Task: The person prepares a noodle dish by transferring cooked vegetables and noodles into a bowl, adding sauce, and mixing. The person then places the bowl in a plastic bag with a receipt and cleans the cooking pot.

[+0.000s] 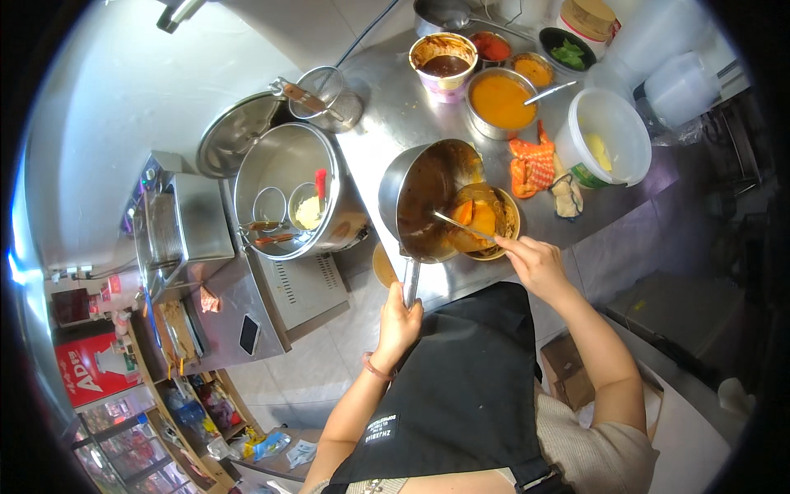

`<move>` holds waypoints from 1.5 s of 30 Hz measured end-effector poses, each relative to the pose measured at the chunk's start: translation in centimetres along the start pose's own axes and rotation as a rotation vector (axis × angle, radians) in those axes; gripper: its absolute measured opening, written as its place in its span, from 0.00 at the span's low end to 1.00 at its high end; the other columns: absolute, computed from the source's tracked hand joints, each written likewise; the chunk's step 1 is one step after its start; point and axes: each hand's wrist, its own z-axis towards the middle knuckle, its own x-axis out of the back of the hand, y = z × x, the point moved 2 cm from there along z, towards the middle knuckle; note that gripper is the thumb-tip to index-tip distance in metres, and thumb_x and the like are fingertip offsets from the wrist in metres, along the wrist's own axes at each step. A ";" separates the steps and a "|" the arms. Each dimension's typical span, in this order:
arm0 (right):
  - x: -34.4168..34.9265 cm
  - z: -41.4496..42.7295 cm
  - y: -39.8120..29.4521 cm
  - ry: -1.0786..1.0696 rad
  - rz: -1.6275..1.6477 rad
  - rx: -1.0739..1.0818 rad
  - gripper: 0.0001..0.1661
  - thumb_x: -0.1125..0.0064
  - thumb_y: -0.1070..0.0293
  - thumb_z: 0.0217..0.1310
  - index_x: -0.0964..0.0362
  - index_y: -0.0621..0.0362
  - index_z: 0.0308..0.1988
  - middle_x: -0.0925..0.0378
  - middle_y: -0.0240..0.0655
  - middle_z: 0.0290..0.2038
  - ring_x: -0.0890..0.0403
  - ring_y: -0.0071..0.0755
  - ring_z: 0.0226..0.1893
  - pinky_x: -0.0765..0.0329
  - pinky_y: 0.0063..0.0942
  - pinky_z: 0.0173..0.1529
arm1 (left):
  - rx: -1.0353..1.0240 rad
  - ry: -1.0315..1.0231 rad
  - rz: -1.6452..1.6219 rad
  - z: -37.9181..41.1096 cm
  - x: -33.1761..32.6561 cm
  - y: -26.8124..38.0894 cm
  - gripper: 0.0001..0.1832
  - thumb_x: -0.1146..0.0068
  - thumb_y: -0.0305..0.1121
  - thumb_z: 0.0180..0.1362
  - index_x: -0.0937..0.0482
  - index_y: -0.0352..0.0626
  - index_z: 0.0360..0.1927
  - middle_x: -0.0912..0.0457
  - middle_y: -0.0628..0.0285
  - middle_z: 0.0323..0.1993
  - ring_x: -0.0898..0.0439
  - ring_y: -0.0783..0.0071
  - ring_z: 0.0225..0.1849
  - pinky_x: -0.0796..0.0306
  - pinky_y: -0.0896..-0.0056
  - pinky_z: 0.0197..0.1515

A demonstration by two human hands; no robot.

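Note:
My left hand [400, 322] grips the handle of a steel saucepan [415, 179], which is tilted on its side toward a round bowl [517, 216]. Brown sauce coats the pan's inner wall. Between the fingers of my right hand [536, 267] is the handle of a metal spoon [466, 228], reaching across the bowl to the pan's mouth. Orange and yellow chunks of food [478, 215] in sauce lie at the pan's lip and over the bowl. Strands that look like noodles show along the bowl's right side. The pan's lip hides the bowl's left part.
A large steel pot [336, 204] with strainer baskets stands left. Behind are a sauce tub [443, 86], a pot of orange liquid [497, 102] and smaller containers. An orange-and-white cloth [532, 165] and a white plastic bucket [642, 145] are at right. A phone [249, 334] lies on the left counter.

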 end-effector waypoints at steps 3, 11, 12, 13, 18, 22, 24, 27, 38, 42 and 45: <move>-0.3 0.1 -0.2 -0.016 0.032 0.035 0.16 0.38 0.72 0.57 0.20 0.49 0.47 0.25 0.33 0.26 0.21 0.41 0.25 0.26 0.35 0.29 | -0.047 0.008 0.044 -0.1 -0.2 -0.5 0.10 0.44 0.23 0.54 0.31 0.38 0.38 0.26 0.58 0.24 0.27 0.70 0.24 0.31 0.66 0.31; 0.4 -1.2 1.7 -0.104 -0.095 -0.015 0.14 0.40 0.69 0.59 0.20 0.47 0.47 0.25 0.34 0.25 0.21 0.43 0.24 0.25 0.39 0.28 | -0.024 0.015 0.018 0.0 -0.3 -0.5 0.11 0.44 0.23 0.54 0.31 0.38 0.39 0.25 0.58 0.24 0.27 0.71 0.25 0.31 0.67 0.30; 0.7 -1.4 1.5 -0.085 -0.070 -0.055 0.14 0.40 0.69 0.59 0.20 0.48 0.47 0.25 0.34 0.25 0.21 0.44 0.24 0.25 0.39 0.29 | -0.028 0.018 0.036 0.0 -0.2 -0.6 0.11 0.44 0.23 0.54 0.31 0.38 0.39 0.25 0.58 0.25 0.27 0.71 0.25 0.31 0.67 0.31; 1.0 -1.5 1.3 -0.066 -0.045 -0.095 0.14 0.41 0.69 0.60 0.21 0.48 0.47 0.25 0.35 0.25 0.20 0.45 0.25 0.24 0.39 0.29 | -0.037 0.019 0.032 -0.1 -0.3 -0.5 0.11 0.44 0.23 0.54 0.31 0.38 0.39 0.25 0.57 0.25 0.27 0.70 0.25 0.31 0.67 0.30; -0.4 -1.3 1.1 -0.022 0.049 -0.175 0.13 0.42 0.69 0.61 0.21 0.50 0.47 0.22 0.38 0.28 0.20 0.48 0.28 0.24 0.42 0.32 | -0.008 -0.003 0.068 -0.4 -0.4 0.5 0.12 0.44 0.23 0.54 0.31 0.38 0.41 0.24 0.55 0.25 0.24 0.66 0.24 0.30 0.64 0.30; 0.1 -1.6 -0.2 -0.076 0.083 -0.112 0.12 0.41 0.69 0.60 0.20 0.50 0.46 0.23 0.36 0.27 0.20 0.47 0.27 0.24 0.42 0.32 | -0.055 0.018 0.030 -0.3 -0.7 0.6 0.12 0.44 0.23 0.53 0.31 0.38 0.41 0.25 0.53 0.22 0.23 0.62 0.24 0.30 0.62 0.30; 0.3 -1.5 0.3 -0.070 0.001 -0.107 0.12 0.41 0.69 0.60 0.20 0.49 0.45 0.24 0.35 0.26 0.21 0.46 0.25 0.25 0.41 0.30 | -0.023 0.004 0.037 -0.3 -0.7 0.8 0.12 0.44 0.23 0.53 0.31 0.38 0.41 0.25 0.53 0.22 0.23 0.62 0.24 0.30 0.62 0.30; 1.3 -2.7 2.3 -0.034 -0.069 -0.179 0.12 0.41 0.69 0.60 0.20 0.48 0.45 0.25 0.34 0.25 0.21 0.45 0.24 0.26 0.41 0.29 | -0.053 0.030 0.053 -0.2 -0.5 0.1 0.12 0.44 0.23 0.53 0.31 0.39 0.41 0.25 0.53 0.22 0.24 0.61 0.24 0.30 0.62 0.30; 1.1 -4.3 2.6 -0.071 0.165 -0.258 0.14 0.43 0.72 0.61 0.20 0.49 0.47 0.19 0.36 0.35 0.18 0.46 0.35 0.23 0.36 0.37 | -0.014 0.039 0.028 0.0 -0.1 -0.7 0.09 0.45 0.25 0.55 0.31 0.39 0.37 0.26 0.58 0.23 0.26 0.69 0.26 0.30 0.65 0.31; 0.3 -4.5 3.2 -0.092 0.148 -0.273 0.14 0.43 0.72 0.61 0.20 0.50 0.47 0.19 0.37 0.36 0.18 0.46 0.36 0.23 0.35 0.38 | -0.031 0.039 0.012 -0.1 0.4 -0.6 0.08 0.46 0.25 0.55 0.31 0.38 0.38 0.27 0.59 0.25 0.27 0.71 0.27 0.31 0.66 0.32; 1.1 -5.4 4.8 -0.064 0.102 -0.299 0.14 0.42 0.73 0.61 0.20 0.50 0.47 0.20 0.37 0.33 0.18 0.45 0.33 0.23 0.35 0.36 | -0.027 0.042 0.005 0.0 0.6 -0.5 0.08 0.46 0.25 0.55 0.31 0.38 0.37 0.28 0.60 0.25 0.28 0.72 0.28 0.31 0.67 0.33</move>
